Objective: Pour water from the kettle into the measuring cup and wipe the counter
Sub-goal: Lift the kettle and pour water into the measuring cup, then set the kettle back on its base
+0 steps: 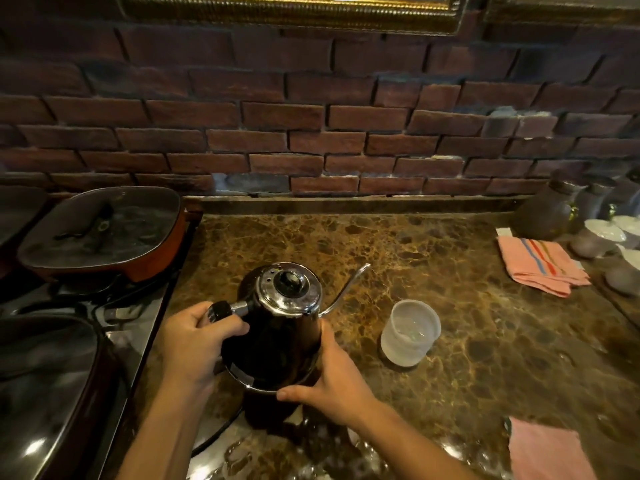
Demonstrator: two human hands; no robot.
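black kettle (277,327) at centre frame on the marbled bench (467,341), spout pointing to upper right. left hand (194,344): fingers curled round the kettle's handle. right hand (332,382): fingers fairly straight, pressed against the kettle's lower side and base rim. translucent measuring cup (410,332) just right of kettle, upright. striped pink cloth (540,263) at right; another pink cloth (550,452) at lower right.

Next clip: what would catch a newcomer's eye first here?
The black gooseneck kettle at the centre of the marble counter, left hand gripping its handle, right hand against its base. Just right of it stands a translucent measuring cup, and a pink striped cloth lies far right.
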